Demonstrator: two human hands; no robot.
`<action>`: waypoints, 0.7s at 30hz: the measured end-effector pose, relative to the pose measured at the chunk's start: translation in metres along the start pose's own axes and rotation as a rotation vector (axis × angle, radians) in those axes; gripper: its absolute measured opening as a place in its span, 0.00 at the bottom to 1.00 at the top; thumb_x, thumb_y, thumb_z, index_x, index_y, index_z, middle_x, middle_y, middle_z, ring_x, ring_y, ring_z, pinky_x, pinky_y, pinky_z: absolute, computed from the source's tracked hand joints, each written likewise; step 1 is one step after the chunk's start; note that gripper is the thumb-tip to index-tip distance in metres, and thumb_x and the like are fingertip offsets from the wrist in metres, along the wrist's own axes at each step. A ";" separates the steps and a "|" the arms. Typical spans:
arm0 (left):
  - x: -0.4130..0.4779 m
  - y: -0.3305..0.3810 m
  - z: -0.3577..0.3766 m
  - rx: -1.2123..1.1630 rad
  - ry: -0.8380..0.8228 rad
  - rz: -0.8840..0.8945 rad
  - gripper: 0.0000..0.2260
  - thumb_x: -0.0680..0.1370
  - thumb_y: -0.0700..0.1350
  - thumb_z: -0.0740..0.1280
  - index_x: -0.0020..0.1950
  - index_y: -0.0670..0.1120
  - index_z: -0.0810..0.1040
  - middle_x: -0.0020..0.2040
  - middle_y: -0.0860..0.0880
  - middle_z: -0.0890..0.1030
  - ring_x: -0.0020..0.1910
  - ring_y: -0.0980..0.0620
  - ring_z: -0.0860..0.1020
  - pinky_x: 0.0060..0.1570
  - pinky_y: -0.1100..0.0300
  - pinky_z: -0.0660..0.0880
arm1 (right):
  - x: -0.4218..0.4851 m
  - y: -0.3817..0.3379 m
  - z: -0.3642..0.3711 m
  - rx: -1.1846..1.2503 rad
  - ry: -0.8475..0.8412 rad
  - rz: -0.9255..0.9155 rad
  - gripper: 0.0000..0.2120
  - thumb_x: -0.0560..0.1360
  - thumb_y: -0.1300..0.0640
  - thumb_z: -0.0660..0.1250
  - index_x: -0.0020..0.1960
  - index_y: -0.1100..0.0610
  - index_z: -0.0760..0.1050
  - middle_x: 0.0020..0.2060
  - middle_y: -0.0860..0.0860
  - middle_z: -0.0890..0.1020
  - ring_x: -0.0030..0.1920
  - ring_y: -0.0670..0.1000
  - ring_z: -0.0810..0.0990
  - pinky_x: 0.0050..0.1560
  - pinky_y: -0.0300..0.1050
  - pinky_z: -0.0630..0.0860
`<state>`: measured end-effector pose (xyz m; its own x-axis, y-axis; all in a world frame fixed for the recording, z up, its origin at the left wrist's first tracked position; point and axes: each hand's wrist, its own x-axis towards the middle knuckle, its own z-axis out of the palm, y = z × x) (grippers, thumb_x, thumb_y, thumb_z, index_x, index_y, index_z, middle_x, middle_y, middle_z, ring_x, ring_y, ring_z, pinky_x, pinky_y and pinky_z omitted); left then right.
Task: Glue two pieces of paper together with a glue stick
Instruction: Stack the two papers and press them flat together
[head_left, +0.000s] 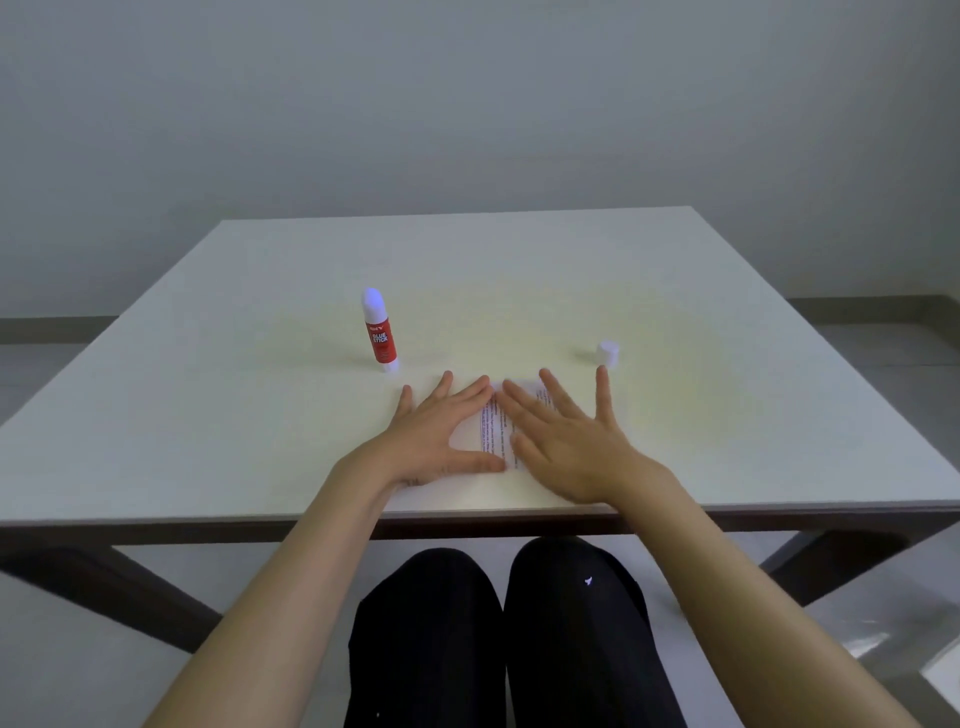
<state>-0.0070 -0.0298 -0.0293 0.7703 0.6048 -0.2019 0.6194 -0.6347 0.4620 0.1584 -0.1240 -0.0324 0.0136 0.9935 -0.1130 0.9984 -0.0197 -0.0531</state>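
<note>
White table (727, 322), upright glue stick (380, 332), loose cap (608, 354) beside flat hands

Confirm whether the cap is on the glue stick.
No: the glue stick stands uncapped, while its white cap sits apart on the table.

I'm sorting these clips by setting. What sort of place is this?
Probably a plain indoor room set up as a simple work desk: a bare white table against a blank grey wall, with only a glue stick, its cap and paper.
</note>
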 end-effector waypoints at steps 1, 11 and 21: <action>0.000 0.000 -0.001 0.004 -0.003 -0.004 0.41 0.71 0.64 0.65 0.76 0.56 0.46 0.77 0.61 0.46 0.76 0.55 0.37 0.72 0.44 0.32 | 0.005 0.003 -0.003 -0.009 -0.002 0.041 0.27 0.80 0.45 0.38 0.77 0.47 0.36 0.77 0.41 0.41 0.76 0.50 0.34 0.68 0.67 0.25; 0.001 0.002 -0.001 0.007 -0.015 -0.005 0.40 0.71 0.63 0.64 0.76 0.54 0.47 0.77 0.62 0.45 0.76 0.55 0.37 0.72 0.44 0.33 | -0.029 -0.015 0.017 0.038 0.086 -0.072 0.27 0.78 0.45 0.39 0.77 0.45 0.40 0.77 0.40 0.42 0.76 0.50 0.35 0.60 0.61 0.17; 0.001 0.003 -0.001 0.004 -0.011 -0.009 0.40 0.72 0.62 0.64 0.77 0.54 0.47 0.77 0.61 0.45 0.76 0.55 0.37 0.72 0.45 0.32 | -0.037 -0.019 0.019 0.029 0.149 -0.031 0.30 0.77 0.43 0.37 0.77 0.50 0.38 0.78 0.44 0.41 0.76 0.51 0.33 0.63 0.61 0.19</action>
<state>-0.0049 -0.0306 -0.0277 0.7661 0.6053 -0.2160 0.6272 -0.6309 0.4567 0.1378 -0.1627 -0.0459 -0.0070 0.9993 0.0372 0.9964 0.0101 -0.0836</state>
